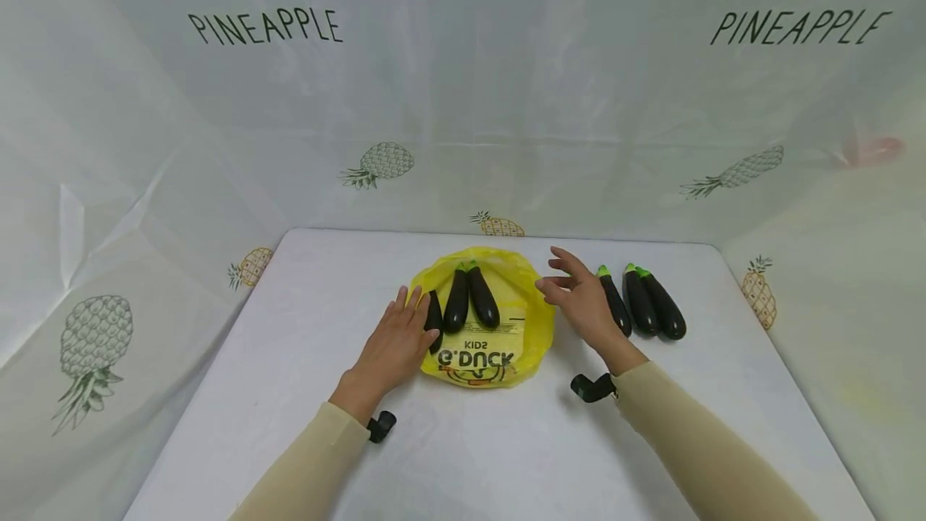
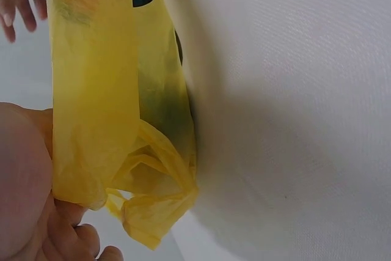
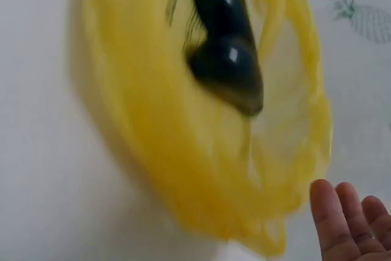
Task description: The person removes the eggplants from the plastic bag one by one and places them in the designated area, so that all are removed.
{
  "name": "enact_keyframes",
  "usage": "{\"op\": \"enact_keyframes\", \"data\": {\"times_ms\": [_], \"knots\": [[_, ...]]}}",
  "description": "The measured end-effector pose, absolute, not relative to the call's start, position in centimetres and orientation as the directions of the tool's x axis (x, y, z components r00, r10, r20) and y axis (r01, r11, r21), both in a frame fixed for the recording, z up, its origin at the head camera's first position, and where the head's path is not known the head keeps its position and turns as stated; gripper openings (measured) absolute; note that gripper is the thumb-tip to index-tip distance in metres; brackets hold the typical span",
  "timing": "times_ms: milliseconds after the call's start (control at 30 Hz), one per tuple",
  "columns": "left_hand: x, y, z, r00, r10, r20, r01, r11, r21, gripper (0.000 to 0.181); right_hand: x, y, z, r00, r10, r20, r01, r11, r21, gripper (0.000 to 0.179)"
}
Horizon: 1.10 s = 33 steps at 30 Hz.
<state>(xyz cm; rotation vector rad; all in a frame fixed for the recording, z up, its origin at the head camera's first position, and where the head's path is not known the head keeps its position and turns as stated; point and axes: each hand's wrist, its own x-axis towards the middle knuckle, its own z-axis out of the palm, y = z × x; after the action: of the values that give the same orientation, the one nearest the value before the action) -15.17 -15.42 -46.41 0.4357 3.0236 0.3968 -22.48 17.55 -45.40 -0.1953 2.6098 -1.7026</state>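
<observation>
A yellow plastic bag (image 1: 541,336) printed "G.DUCK KIDS" stands mouth-up on the table with its rim spread wide. Inside lie dark eggplants, among them one (image 1: 483,298) with a green stem; another (image 1: 433,320) is partly covered by my left hand (image 1: 398,340). That hand lies at the bag's left rim, fingers extended and thumb over the inside. From the left wrist, the crumpled bag side (image 2: 98,102) hides part of the hand. My right hand (image 1: 582,296) hovers by the right rim, fingers spread loosely, holding nothing. In the right wrist view its fingertips show near the rim (image 3: 324,126).
Three more eggplants lie to the right of my right hand, one (image 1: 615,304) beside the wrist and a pair (image 1: 658,304) farther right. The white table (image 1: 289,360) meets a pineapple-printed plastic sheet (image 1: 463,103) at its back and sides.
</observation>
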Motion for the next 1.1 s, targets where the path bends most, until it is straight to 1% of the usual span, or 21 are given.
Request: {"op": "enact_keyframes", "data": {"times_ms": [100,167,300,400,533,633,867,1100], "knots": [[-15.2,-15.4,-46.4,-0.959,0.280,-0.027,0.263,0.926,0.272,0.067,-22.8,15.9,-45.5,-0.986,-0.164,-0.006,-0.042,0.289,-0.956,0.072],[-15.2,-15.4,-46.4,-0.960,0.278,-0.030,0.259,0.925,0.278,0.067,-23.0,15.0,-45.6,-0.980,-0.191,-0.047,-0.001,0.243,-0.970,0.073],[-15.2,-15.3,-46.5,-0.961,0.274,-0.029,0.255,0.926,0.277,0.068,-23.4,13.6,-46.0,-0.963,-0.235,-0.130,0.083,0.200,-0.976,0.073],[-15.3,-15.2,-46.4,-0.962,0.273,-0.027,0.256,0.929,0.266,0.067,-23.7,12.7,-46.3,-0.950,-0.259,-0.172,0.123,0.194,-0.973,0.072],[-15.3,-15.1,-46.3,-0.962,0.273,-0.020,0.259,0.931,0.257,0.067,-24.2,11.6,-47.1,-0.940,-0.287,-0.185,0.125,0.213,-0.969,0.070],[-15.3,-15.1,-46.2,-0.962,0.273,-0.020,0.259,0.931,0.256,0.067,-24.6,10.8,-47.8,-0.941,-0.285,-0.183,0.111,0.252,-0.961,0.070],[-15.4,-15.1,-46.3,-0.960,0.278,-0.022,0.262,0.928,0.266,0.067,-25.4,8.9,-49.1,-0.958,-0.215,-0.188,0.099,0.368,-0.924,0.072],[-15.4,-15.1,-46.5,-0.960,0.280,-0.011,0.268,0.928,0.260,0.068,-25.6,7.5,-49.2,-0.959,-0.173,-0.223,0.115,0.484,-0.868,0.083]]}}
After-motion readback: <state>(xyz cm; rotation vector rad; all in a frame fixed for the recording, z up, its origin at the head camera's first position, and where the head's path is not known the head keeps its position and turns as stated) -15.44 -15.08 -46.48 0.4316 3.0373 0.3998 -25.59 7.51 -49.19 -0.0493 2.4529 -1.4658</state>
